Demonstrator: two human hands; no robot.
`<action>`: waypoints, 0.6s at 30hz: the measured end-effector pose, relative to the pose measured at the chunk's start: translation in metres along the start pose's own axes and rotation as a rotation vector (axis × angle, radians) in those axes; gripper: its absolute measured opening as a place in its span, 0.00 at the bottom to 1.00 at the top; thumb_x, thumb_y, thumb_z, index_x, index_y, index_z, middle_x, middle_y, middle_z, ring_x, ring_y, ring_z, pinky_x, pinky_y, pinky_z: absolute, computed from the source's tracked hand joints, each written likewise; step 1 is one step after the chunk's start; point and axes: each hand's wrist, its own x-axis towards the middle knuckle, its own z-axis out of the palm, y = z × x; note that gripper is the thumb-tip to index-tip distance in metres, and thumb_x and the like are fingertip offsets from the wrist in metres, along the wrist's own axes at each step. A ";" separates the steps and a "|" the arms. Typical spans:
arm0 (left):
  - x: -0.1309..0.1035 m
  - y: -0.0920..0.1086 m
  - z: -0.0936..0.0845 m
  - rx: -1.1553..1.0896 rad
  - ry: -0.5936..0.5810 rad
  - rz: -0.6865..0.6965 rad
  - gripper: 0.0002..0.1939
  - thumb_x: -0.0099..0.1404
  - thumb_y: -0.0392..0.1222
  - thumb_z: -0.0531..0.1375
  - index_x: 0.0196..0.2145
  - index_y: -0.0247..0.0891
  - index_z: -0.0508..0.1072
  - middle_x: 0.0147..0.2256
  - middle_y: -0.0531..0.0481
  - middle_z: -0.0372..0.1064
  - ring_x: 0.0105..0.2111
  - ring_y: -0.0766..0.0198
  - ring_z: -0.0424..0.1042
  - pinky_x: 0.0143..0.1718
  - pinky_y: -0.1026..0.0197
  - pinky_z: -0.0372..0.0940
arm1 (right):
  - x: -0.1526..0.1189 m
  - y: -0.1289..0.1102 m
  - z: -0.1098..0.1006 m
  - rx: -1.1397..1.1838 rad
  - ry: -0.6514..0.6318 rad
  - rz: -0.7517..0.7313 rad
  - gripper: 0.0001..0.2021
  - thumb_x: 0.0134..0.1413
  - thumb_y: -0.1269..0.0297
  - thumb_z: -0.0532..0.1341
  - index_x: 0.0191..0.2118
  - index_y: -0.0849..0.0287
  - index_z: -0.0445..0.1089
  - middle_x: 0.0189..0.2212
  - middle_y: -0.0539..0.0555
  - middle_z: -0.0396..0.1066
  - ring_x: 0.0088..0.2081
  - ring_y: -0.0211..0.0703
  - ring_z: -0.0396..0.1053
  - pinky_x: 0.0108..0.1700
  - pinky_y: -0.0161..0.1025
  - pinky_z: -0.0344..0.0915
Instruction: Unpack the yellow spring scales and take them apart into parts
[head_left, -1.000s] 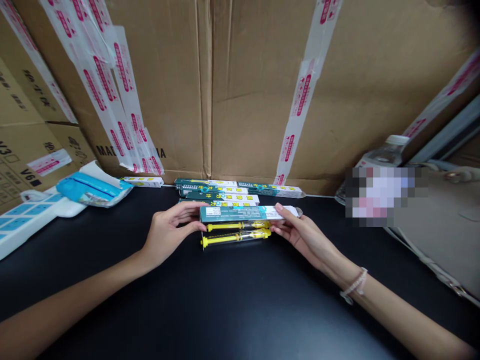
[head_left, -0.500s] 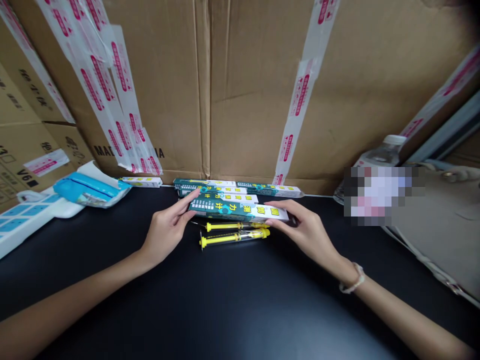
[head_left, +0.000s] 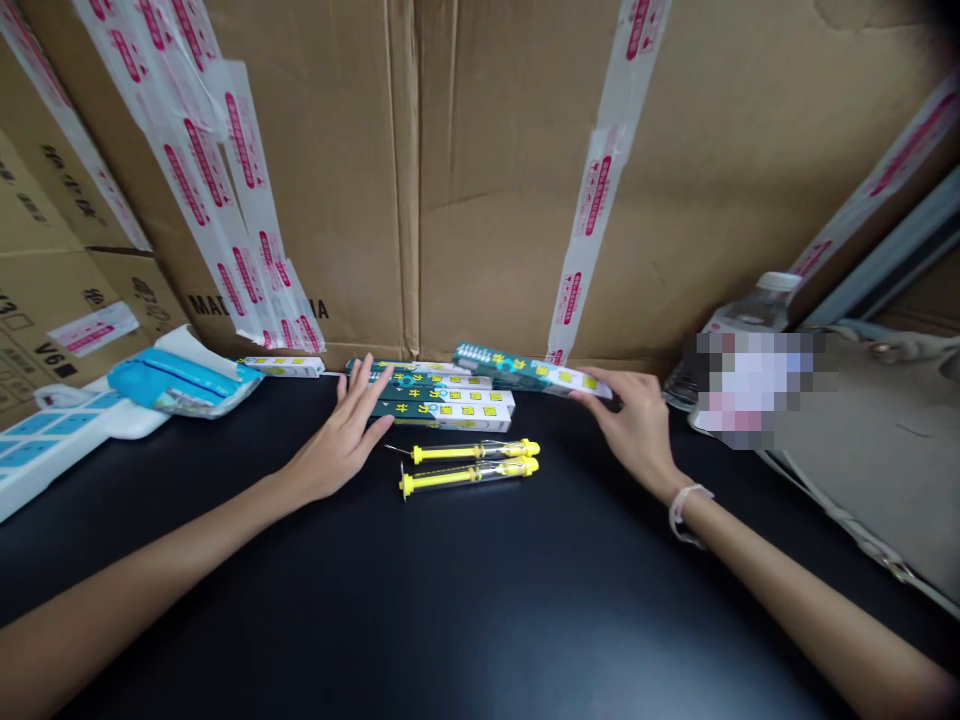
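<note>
My right hand (head_left: 630,415) pinches the white end of a slim green-and-white spring scale box (head_left: 536,370), which tilts at the back right of a row. My left hand (head_left: 341,430) has its fingers stretched out, resting over the left ends of several similar boxes (head_left: 469,412) lying side by side. In front of that row lie two yellow tubular spring scales with clear barrels and metal hooks, the nearer scale (head_left: 469,476) and the farther scale (head_left: 472,451). What lies beneath the lifted box is mostly hidden.
Large taped cardboard (head_left: 495,200) stands behind the black table (head_left: 465,600). On the left are a white power strip (head_left: 45,440), a blue packet (head_left: 180,378) and another slim box (head_left: 285,366). A clear bottle (head_left: 765,310) and a beige bag (head_left: 870,450) sit at right.
The box held in both hands has moved right and back with my right hand alone. My left hand has let go of it and now lies over the row's left ends.
</note>
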 end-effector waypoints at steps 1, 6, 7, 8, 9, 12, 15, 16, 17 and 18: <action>0.002 -0.008 0.001 0.032 -0.016 0.006 0.31 0.77 0.50 0.48 0.72 0.49 0.41 0.73 0.45 0.24 0.71 0.39 0.26 0.67 0.29 0.32 | 0.003 0.009 0.002 -0.041 0.030 0.004 0.18 0.65 0.51 0.57 0.50 0.56 0.75 0.46 0.63 0.78 0.48 0.63 0.66 0.50 0.56 0.58; 0.004 -0.031 0.009 0.128 -0.105 -0.020 0.30 0.75 0.55 0.49 0.71 0.48 0.50 0.73 0.38 0.31 0.70 0.28 0.31 0.60 0.19 0.44 | 0.015 0.035 0.016 -0.206 0.065 -0.039 0.17 0.68 0.56 0.54 0.53 0.58 0.72 0.47 0.64 0.76 0.46 0.61 0.65 0.46 0.52 0.56; 0.004 -0.032 0.010 0.141 -0.116 -0.015 0.29 0.75 0.55 0.49 0.70 0.49 0.51 0.73 0.38 0.34 0.70 0.28 0.33 0.59 0.19 0.45 | 0.017 0.037 0.019 -0.231 0.050 -0.061 0.16 0.68 0.57 0.54 0.53 0.57 0.72 0.47 0.63 0.76 0.46 0.59 0.65 0.46 0.51 0.55; 0.003 -0.032 0.011 0.155 -0.120 -0.006 0.29 0.76 0.55 0.48 0.70 0.49 0.53 0.72 0.38 0.36 0.70 0.28 0.33 0.59 0.19 0.45 | 0.018 0.038 0.022 -0.255 0.033 -0.085 0.15 0.68 0.58 0.54 0.52 0.56 0.72 0.48 0.62 0.76 0.46 0.58 0.66 0.46 0.51 0.55; 0.002 -0.032 0.011 0.167 -0.119 0.005 0.28 0.76 0.54 0.48 0.70 0.48 0.54 0.72 0.38 0.39 0.70 0.29 0.33 0.60 0.19 0.45 | 0.019 0.039 0.025 -0.277 0.015 -0.110 0.14 0.69 0.58 0.54 0.52 0.54 0.73 0.49 0.61 0.75 0.46 0.58 0.66 0.47 0.51 0.54; 0.001 -0.027 0.009 0.193 -0.095 0.045 0.27 0.76 0.52 0.49 0.69 0.44 0.55 0.71 0.37 0.44 0.70 0.31 0.34 0.61 0.21 0.45 | 0.021 0.040 0.029 -0.339 -0.021 -0.164 0.14 0.69 0.60 0.54 0.52 0.50 0.74 0.53 0.60 0.72 0.48 0.57 0.65 0.47 0.51 0.54; 0.002 -0.022 0.005 0.192 -0.072 0.105 0.26 0.76 0.48 0.51 0.68 0.45 0.58 0.70 0.39 0.48 0.71 0.36 0.36 0.64 0.26 0.46 | 0.020 0.040 0.030 -0.397 -0.020 -0.183 0.15 0.70 0.59 0.53 0.54 0.50 0.73 0.55 0.63 0.69 0.50 0.59 0.63 0.47 0.52 0.54; 0.002 -0.020 0.004 0.186 -0.066 0.127 0.25 0.76 0.47 0.52 0.68 0.45 0.59 0.70 0.41 0.50 0.71 0.38 0.37 0.65 0.28 0.47 | 0.020 0.040 0.030 -0.412 -0.020 -0.190 0.16 0.70 0.59 0.52 0.55 0.51 0.73 0.55 0.63 0.69 0.50 0.59 0.63 0.48 0.53 0.53; 0.002 -0.018 0.003 0.177 -0.060 0.146 0.24 0.76 0.45 0.52 0.67 0.45 0.60 0.69 0.42 0.52 0.71 0.41 0.38 0.66 0.30 0.49 | 0.019 0.039 0.029 -0.425 -0.025 -0.200 0.16 0.70 0.59 0.51 0.55 0.52 0.72 0.54 0.64 0.69 0.51 0.59 0.62 0.49 0.54 0.53; 0.002 -0.017 0.002 0.167 -0.053 0.163 0.24 0.76 0.44 0.52 0.66 0.44 0.61 0.68 0.42 0.54 0.71 0.43 0.40 0.66 0.32 0.50 | 0.019 0.038 0.028 -0.433 -0.033 -0.213 0.16 0.71 0.59 0.51 0.54 0.53 0.72 0.52 0.64 0.71 0.51 0.59 0.63 0.50 0.54 0.52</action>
